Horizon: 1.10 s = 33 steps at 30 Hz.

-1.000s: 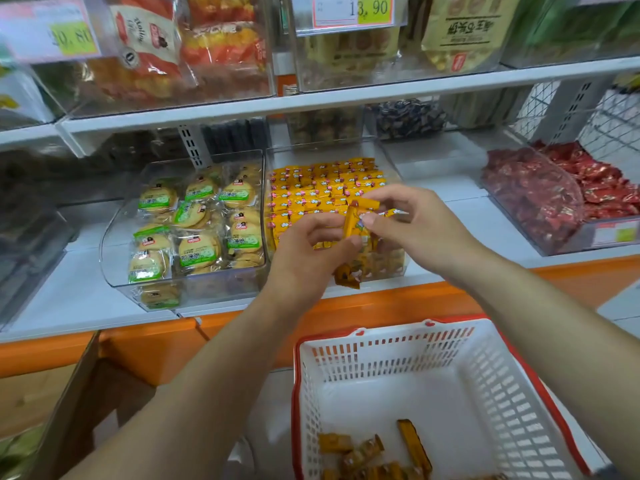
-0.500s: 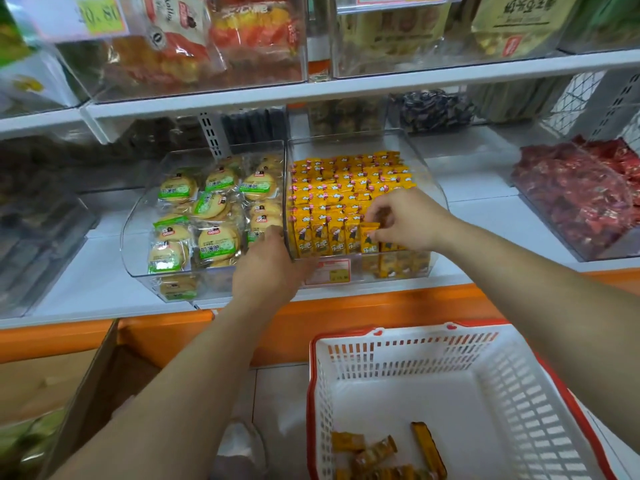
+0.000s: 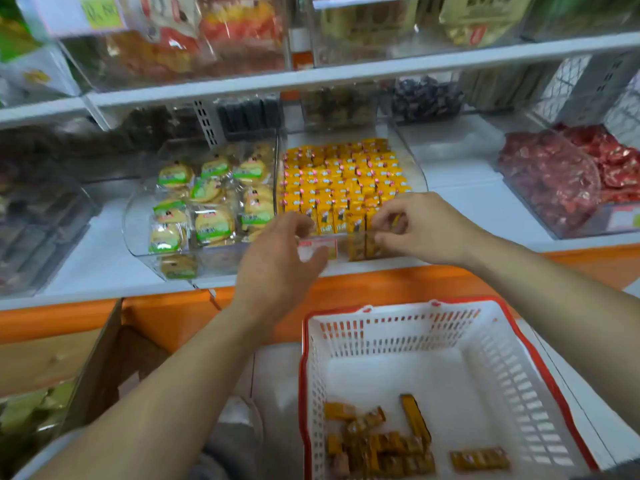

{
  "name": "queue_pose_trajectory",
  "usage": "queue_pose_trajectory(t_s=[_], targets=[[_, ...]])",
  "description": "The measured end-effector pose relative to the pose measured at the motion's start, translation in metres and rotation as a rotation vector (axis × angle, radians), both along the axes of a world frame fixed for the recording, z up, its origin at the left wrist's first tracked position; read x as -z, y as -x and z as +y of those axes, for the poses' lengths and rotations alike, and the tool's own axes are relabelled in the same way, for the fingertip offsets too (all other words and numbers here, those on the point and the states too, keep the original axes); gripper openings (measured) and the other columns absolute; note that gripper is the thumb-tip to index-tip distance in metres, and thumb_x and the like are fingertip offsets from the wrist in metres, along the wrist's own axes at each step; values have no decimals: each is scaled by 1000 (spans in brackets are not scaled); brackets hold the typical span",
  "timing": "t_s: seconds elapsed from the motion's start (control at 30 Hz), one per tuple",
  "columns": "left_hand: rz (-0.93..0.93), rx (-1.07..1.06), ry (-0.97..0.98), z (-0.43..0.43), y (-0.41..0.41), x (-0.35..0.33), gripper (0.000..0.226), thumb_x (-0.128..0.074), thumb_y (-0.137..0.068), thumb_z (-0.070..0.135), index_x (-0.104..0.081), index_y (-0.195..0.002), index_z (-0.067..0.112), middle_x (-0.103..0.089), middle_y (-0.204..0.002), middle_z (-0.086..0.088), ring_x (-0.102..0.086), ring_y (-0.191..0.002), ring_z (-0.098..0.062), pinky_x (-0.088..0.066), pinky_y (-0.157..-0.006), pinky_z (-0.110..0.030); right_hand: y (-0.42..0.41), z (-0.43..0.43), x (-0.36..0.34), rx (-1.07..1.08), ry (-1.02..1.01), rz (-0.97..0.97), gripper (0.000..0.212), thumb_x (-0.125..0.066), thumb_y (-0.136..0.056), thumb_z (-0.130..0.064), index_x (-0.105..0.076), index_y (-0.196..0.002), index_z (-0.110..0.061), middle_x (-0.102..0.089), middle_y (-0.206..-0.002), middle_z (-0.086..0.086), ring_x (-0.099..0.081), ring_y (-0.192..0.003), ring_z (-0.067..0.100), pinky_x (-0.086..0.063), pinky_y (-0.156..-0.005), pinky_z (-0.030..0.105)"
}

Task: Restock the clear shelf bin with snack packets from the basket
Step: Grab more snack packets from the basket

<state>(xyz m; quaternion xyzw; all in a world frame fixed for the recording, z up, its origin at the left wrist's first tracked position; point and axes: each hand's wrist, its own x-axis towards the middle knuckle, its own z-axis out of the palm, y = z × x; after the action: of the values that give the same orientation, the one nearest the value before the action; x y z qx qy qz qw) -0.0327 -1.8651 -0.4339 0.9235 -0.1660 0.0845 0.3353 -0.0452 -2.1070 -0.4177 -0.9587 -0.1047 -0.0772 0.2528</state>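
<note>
The clear shelf bin (image 3: 417, 169) on the middle shelf holds tight rows of yellow-orange snack packets (image 3: 343, 174). My right hand (image 3: 427, 228) is at the bin's front right corner, its fingertips pinching a packet in the front row. My left hand (image 3: 277, 268) hovers in front of the bin's price label, blurred, fingers loosely bent and holding nothing. Below stands the white basket with a red rim (image 3: 398, 308). Several orange packets (image 3: 381, 443) lie at its near end.
A clear bin of round green-labelled cakes (image 3: 207, 206) adjoins the target bin on the left. A bin of red-wrapped sweets (image 3: 554, 178) stands to the right. An upper shelf (image 3: 346, 72) overhangs. A cardboard box (image 3: 93, 368) sits at lower left.
A second ago both hands held packets in front of the bin. My right hand has since set them into the front row and stays there. My left hand has drawn back from the bin's front.
</note>
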Motion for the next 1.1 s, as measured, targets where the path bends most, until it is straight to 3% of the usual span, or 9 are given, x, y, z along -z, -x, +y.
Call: queue_pose_trajectory(t_s=[0.07,0.2,0.37,0.6,0.67,0.8,0.93,1.0,1.1], targets=[[165,129,-73,-15,28,26,24,-72,-87,40,-64,-108,32,-64,-102,15,-63,-91,-10,-49,-75,-29,23,-11,28,-26,105,83,14,-74,-82,-28,-72,-95,-25,-68,-94,-7,-62,-80,8,-43,-72,10],[452,356,-405,-47,61,103,32,-68,-91,45,-63,-116,27,-68,-114,8,-64,-99,-16,-55,-88,-37,61,-31,115,-70,434,441,32,-64,-90,-35,-64,-120,-25,-56,-121,0,-57,-112,21,-48,-91,34],[742,288,-442,-60,74,212,24,-64,-95,37,-58,-114,24,-63,-119,1,-57,-104,-18,-51,-94,-37,97,-59,236,19,335,829,37,-61,-97,-37,-59,-129,-20,-52,-136,3,-52,-122,23,-41,-96,29],[891,239,-511,-73,83,335,35,-62,-98,34,-55,-128,18,-60,-127,-6,-56,-112,-25,-49,-88,-37,125,-57,372,188,124,1010,52,-58,-98,-39,-45,-144,-18,-56,-137,11,-54,-121,29,-44,-94,38],[906,254,-534,-83,79,357,40,-64,-97,34,-54,-132,16,-60,-130,-7,-56,-113,-26,-49,-89,-38,123,-50,392,207,93,1046,56,-59,-98,-41,-41,-146,-19,-58,-132,12,-57,-112,31,-47,-84,38],[933,331,-640,-93,78,387,48,-74,-89,35,-54,-128,14,-59,-120,-7,-52,-96,-23,-45,-76,-35,120,-40,416,182,144,1030,55,-66,-89,-52,-46,-122,-13,-49,-87,2,-50,-79,24,-41,-63,35],[849,467,-789,-94,76,401,37,-76,-88,29,-62,-116,11,-63,-114,-10,-60,-101,-29,-46,-76,-36,118,-32,424,180,126,995,40,-67,-87,-44,-49,-108,-15,-56,-96,7,-51,-79,24,-40,-60,32],[860,455,-716,-92,73,404,33,-73,-90,32,-66,-116,12,-65,-113,-5,-61,-102,-27,-46,-76,-35,116,-31,423,154,56,1006,35,-63,-89,-41,-56,-111,-16,-57,-98,4,-53,-87,24,-40,-68,32],[983,374,-436,-92,66,400,28,-65,-94,41,-67,-114,21,-61,-109,2,-56,-97,-20,-43,-78,-33,116,-35,415,203,-135,1118,25,-57,-92,-38,-62,-100,-15,-59,-93,3,-56,-80,20,-39,-61,30]])
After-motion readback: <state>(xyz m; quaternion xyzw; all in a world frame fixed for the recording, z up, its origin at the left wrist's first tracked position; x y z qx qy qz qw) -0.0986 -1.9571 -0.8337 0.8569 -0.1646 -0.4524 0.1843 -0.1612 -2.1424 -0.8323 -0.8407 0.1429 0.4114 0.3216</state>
